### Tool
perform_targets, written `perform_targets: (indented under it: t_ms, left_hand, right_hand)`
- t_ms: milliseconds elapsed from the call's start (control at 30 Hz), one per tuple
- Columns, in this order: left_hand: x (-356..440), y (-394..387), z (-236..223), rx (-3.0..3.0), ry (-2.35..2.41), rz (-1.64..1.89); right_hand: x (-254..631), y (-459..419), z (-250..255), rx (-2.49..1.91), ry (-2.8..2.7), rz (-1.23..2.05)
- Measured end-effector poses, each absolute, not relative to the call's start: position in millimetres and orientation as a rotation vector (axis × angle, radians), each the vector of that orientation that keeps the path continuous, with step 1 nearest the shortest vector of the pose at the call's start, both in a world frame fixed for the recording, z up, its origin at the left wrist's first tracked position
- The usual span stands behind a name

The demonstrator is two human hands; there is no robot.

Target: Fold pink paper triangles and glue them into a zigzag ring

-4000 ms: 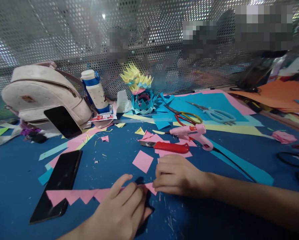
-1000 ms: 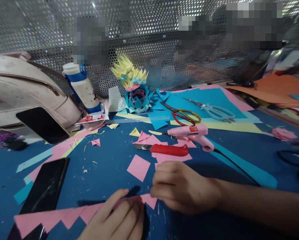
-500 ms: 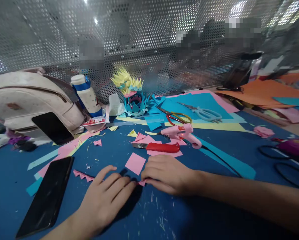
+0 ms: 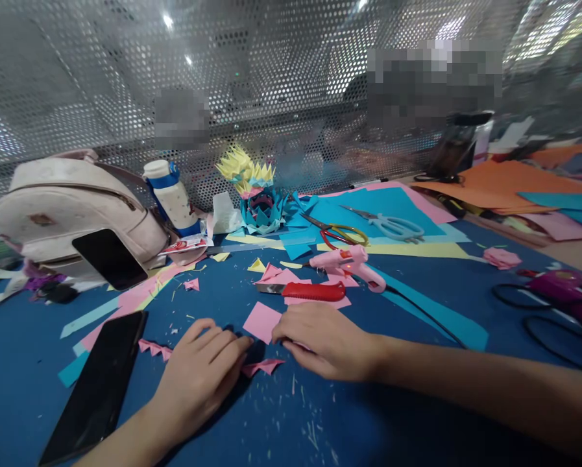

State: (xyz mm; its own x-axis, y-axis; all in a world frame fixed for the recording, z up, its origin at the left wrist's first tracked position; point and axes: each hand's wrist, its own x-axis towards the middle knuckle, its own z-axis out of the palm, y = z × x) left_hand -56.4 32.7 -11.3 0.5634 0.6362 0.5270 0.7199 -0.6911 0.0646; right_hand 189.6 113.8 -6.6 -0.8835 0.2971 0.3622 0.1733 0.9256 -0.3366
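Observation:
My left hand [image 4: 206, 370] is closed over the middle of a pink zigzag-edged paper strip [image 4: 263, 368]; the strip's points show on both sides of the hand. Just right of the strip's end, my right hand [image 4: 324, 340] rests with curled fingers, apart from that end. A sliver of pink shows between its thumb and fingers, too hidden to name. A pink paper square [image 4: 261, 321] lies by its fingertips. Behind this hand are a red-handled utility knife [image 4: 315, 291] on pink paper scraps and a pink hot glue gun [image 4: 342, 261].
A black phone [image 4: 98, 383] lies left, another phone [image 4: 110, 258] leans on a pale backpack [image 4: 76, 207]. A bottle [image 4: 172, 198], a folded-paper model [image 4: 261, 211], two pairs of scissors [image 4: 339, 232] and blue sheets [image 4: 412, 211] stand or lie behind. Cords [image 4: 529, 292] are at right.
The strip has turned from lying flat-faced toward me to edge-up. My right hand has left the strip's right end and moved slightly away; my left hand stays on it. The view has shifted.

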Motion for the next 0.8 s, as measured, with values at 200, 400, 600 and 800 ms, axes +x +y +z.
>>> perform_targets:
  t_ms: [200,400,600,800]
  left_hand:
    - [-108,70,15,-2.524,-1.485,-0.632]
    - [-166,118,12,-2.579,-1.679,-0.538]
    - [-166,131,12,-2.605,-1.722,-0.48]
    - [-123,114,27,-2.679,-1.758,-0.675]
  right_hand:
    - [189,115,-10,-0.291,-2.666,0.386]
    - [191,115,-10,-0.263,-2.647,0.349]
    - [194,112,-10,-0.244,-2.581,0.368]
    - [193,112,-12,-0.481,-2.411,0.774]
